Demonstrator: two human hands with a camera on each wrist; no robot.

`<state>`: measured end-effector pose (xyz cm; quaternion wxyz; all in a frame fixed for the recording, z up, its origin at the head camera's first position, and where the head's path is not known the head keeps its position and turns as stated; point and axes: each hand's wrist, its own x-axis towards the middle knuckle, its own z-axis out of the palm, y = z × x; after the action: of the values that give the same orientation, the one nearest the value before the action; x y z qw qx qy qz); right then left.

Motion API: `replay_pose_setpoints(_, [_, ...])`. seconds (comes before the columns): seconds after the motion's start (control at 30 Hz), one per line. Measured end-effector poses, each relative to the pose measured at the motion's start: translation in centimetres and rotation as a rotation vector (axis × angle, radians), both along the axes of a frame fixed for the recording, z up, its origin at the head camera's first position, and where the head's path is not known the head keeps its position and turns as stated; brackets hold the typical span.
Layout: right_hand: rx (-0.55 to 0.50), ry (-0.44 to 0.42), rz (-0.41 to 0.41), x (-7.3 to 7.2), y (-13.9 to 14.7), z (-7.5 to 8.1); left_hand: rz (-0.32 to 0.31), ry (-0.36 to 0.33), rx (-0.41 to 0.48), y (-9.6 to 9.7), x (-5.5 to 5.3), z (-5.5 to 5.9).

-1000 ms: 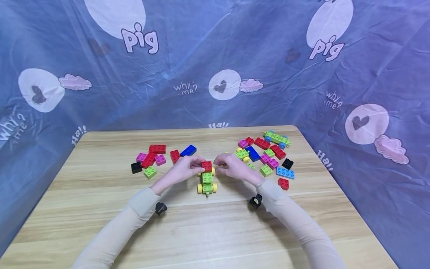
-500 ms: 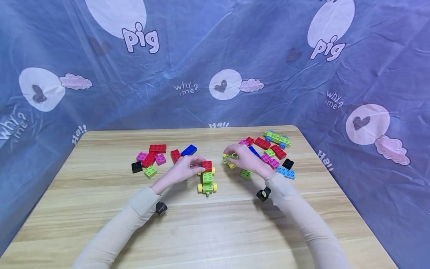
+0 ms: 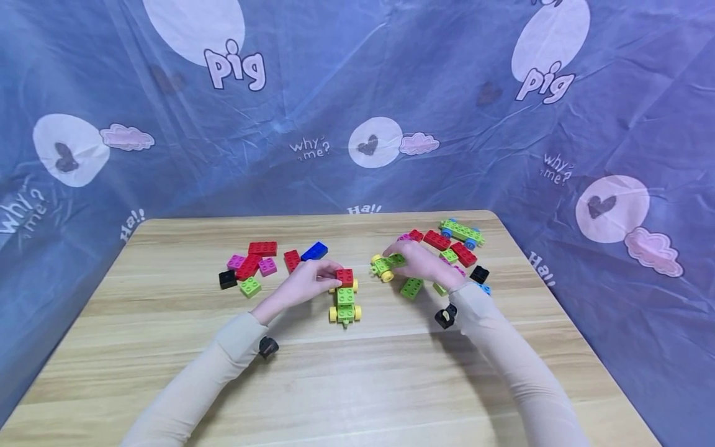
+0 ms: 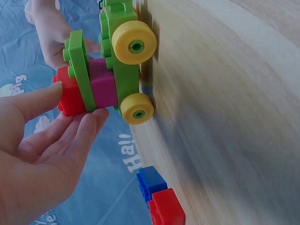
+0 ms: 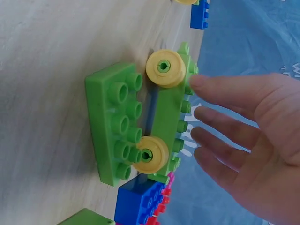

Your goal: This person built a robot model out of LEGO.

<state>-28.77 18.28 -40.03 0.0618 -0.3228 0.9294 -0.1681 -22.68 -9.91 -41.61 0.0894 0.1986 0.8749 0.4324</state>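
Observation:
My left hand (image 3: 307, 279) pinches the red brick (image 3: 344, 277) on top of a built car, thumb on one side and fingers underneath. In the left wrist view, the stack below the red brick is a green brick (image 4: 80, 70), a magenta brick (image 4: 103, 83) and a green base (image 4: 126, 84) with yellow wheels (image 4: 136, 43). My right hand (image 3: 419, 259) is over a second green wheeled base (image 5: 165, 112). Its fingers are loosely extended in the right wrist view, the thumb tip right at the studs. A long green brick (image 5: 105, 124) lies beside that base.
At the left lie a black brick (image 3: 228, 279), a lime brick (image 3: 251, 286) and several red and magenta ones. A blue brick (image 3: 314, 251) lies behind my left hand. Rightward are more loose bricks and a green base with blue wheels (image 3: 462, 231). Patterned blue cloth (image 3: 268, 174) hangs behind.
My right hand has moved right from beside the car to the second wheeled base, which has shifted toward me. The left hand has stayed on the red brick.

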Motion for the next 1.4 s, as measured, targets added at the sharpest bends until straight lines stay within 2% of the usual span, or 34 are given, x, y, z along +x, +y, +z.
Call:
replay_pose_setpoints(0.17, [0.027,0.016,0.038,-0.1,-0.2,-0.5,-0.003,0.011,0.002,0.0,0.0,-0.1])
replay_pose_setpoints(0.37, [0.039,0.018,0.026,-0.1,-0.6,-0.6,-0.006,0.029,0.0,0.0,0.0,-0.1])
replay_pose_setpoints(0.8, [0.042,0.083,0.06,-0.1,-1.6,-0.7,-0.006,0.028,0.0,-0.1,0.0,-0.1])
replay_pose_setpoints(0.97, [0.052,0.069,0.055,-0.1,-1.7,-0.7,-0.007,0.026,-0.012,-0.1,0.0,0.0])
replay_pose_setpoints(1.13, [0.055,0.056,0.048,-0.3,-1.9,-1.1,-0.021,0.055,-0.022,-0.1,-0.1,0.2])
replay_pose_setpoints(1.4, [0.072,0.015,0.046,-0.5,-2.4,-1.2,-0.015,0.047,-0.02,-0.3,-0.2,0.2])
